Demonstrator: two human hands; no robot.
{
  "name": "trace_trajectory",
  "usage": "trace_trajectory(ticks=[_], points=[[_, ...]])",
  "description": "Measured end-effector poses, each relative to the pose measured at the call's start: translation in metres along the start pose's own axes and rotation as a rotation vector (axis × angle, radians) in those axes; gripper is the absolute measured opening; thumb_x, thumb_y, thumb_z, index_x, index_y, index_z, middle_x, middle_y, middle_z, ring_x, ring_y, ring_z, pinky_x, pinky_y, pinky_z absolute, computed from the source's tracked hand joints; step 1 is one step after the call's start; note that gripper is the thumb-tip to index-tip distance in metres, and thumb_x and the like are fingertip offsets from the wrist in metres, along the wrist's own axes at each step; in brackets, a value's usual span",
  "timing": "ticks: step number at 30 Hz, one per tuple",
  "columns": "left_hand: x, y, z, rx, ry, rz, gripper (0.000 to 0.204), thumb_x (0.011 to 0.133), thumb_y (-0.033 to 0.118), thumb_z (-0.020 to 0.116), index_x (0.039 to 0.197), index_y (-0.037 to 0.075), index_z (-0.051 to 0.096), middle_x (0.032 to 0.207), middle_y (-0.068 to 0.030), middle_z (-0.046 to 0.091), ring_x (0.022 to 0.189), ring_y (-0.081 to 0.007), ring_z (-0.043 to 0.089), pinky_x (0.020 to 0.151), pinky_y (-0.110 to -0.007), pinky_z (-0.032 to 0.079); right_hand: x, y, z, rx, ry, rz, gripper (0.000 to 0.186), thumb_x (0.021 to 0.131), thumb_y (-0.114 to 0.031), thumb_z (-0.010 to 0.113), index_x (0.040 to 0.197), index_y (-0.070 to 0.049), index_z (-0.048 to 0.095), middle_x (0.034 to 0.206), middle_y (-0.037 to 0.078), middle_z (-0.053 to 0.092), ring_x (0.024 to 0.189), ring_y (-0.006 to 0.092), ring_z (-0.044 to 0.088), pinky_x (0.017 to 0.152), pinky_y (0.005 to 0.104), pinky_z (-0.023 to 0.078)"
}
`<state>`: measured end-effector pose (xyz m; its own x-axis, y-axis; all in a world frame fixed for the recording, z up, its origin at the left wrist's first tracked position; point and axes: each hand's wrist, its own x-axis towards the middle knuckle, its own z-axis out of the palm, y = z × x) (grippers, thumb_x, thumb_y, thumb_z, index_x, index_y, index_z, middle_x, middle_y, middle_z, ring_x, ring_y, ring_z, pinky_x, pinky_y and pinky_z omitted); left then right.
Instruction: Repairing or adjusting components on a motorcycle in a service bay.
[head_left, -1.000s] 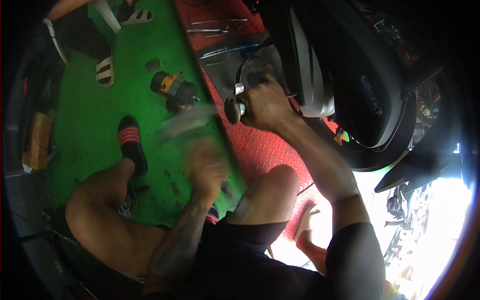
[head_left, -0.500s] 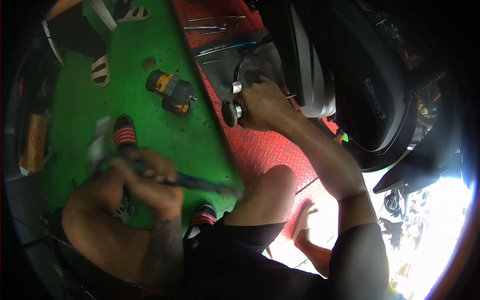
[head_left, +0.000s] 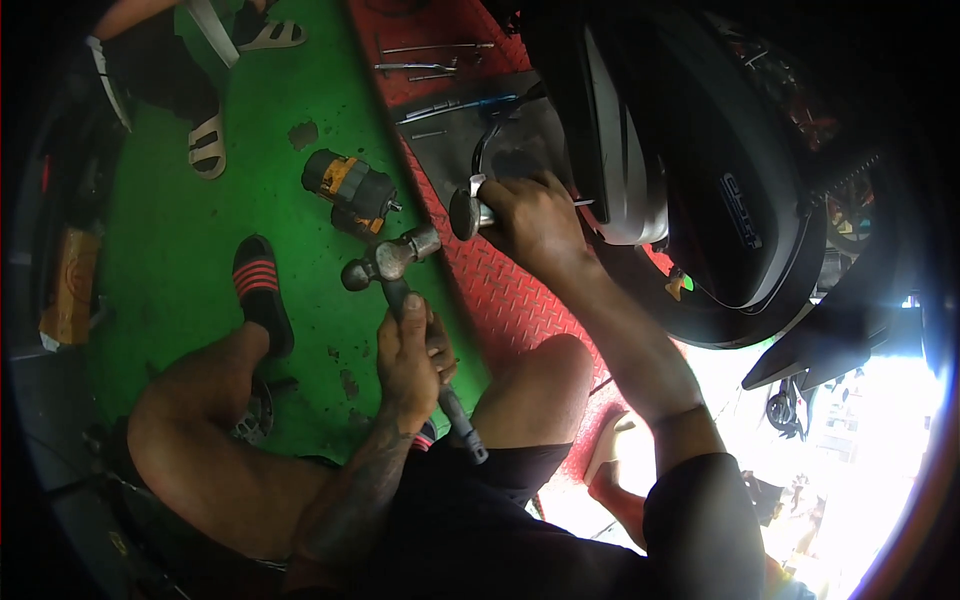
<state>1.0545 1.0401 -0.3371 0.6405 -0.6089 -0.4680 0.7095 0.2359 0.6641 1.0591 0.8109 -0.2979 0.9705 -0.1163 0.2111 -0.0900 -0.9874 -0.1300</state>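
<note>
My left hand (head_left: pixel 410 368) is closed around the dark handle of a ball-peen hammer (head_left: pixel 397 258). The hammer's flat face is just left of the broad round metal end of a punch-like tool (head_left: pixel 465 214), with a small gap between them. My right hand (head_left: pixel 538 218) wraps round that tool and hides most of its body. A thin shank comes out beyond my fingers towards the grey and black motorbike (head_left: pixel 700 180); I cannot see clearly where its tip rests. A bent metal lever (head_left: pixel 483 145) stands just behind my right hand.
A yellow and black cordless impact wrench (head_left: pixel 350 188) lies on the green floor (head_left: pixel 270 190). Several metal tools (head_left: pixel 430 68) lie on the red tread-plate platform (head_left: pixel 540 300). Another person's sandalled foot (head_left: pixel 207 145) is at far left; my striped slide (head_left: pixel 258 275) is nearer.
My left hand has swung the hammer up and right, from low on the left to beside the tool's round end. My right hand still grips the tool, shifted only slightly.
</note>
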Motion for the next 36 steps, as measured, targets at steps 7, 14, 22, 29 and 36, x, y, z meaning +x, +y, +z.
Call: trace_trajectory(ticks=[7,14,22,29,36], points=[[0.004,-0.036,0.010,-0.054,-0.048,-0.029,0.041,0.106,0.053,0.047,0.092,0.014,0.041,0.066,0.0034,0.035,0.045,-0.0055,0.032,0.038,-0.024,0.029,-0.005,0.002,0.009,-0.062,0.016,-0.026,0.020,0.069,-0.023,0.078,0.080,-0.012,0.066,0.074,0.010,0.068,0.083,0.0279,0.069,0.086,0.0427,0.046],[0.004,0.037,0.016,-0.026,0.033,-0.066,0.041,0.105,0.055,0.047,0.093,0.015,0.047,0.062,0.0056,0.035,0.042,-0.0044,0.031,0.035,-0.024,0.027,0.007,0.002,0.000,-0.127,-0.259,-0.004,0.012,0.070,-0.021,0.077,0.079,-0.014,0.073,0.073,0.010,0.071,0.071,0.0291,0.068,0.087,0.0399,0.050],[0.012,0.031,-0.007,-0.598,0.256,0.532,0.041,0.106,0.055,0.044,0.091,0.016,0.047,0.057,0.0051,0.034,0.040,-0.0071,0.026,0.036,-0.026,0.027,0.012,0.002,-0.006,-0.090,-0.281,-0.009,0.014,0.069,-0.022,0.076,0.077,-0.011,0.074,0.074,0.015,0.071,0.072,0.0324,0.070,0.085,0.0431,0.051],[0.011,-0.021,-0.004,-0.143,-0.101,0.009,0.040,0.107,0.051,0.045,0.089,0.016,0.041,0.060,0.0060,0.030,0.042,-0.0056,0.026,0.037,-0.024,0.023,0.023,0.001,-0.015,0.025,-0.432,0.029,0.014,0.069,-0.019,0.070,0.078,-0.010,0.076,0.077,0.019,0.071,0.079,0.0383,0.070,0.083,0.0475,0.054],[0.000,0.057,0.005,-0.239,0.092,0.068,0.041,0.105,0.057,0.045,0.094,0.017,0.048,0.061,0.0063,0.035,0.042,-0.0043,0.029,0.036,-0.024,0.026,0.022,0.002,-0.015,0.007,-0.465,0.001,0.016,0.069,-0.019,0.070,0.079,-0.009,0.076,0.077,0.018,0.071,0.079,0.0372,0.071,0.081,0.0467,0.055]])
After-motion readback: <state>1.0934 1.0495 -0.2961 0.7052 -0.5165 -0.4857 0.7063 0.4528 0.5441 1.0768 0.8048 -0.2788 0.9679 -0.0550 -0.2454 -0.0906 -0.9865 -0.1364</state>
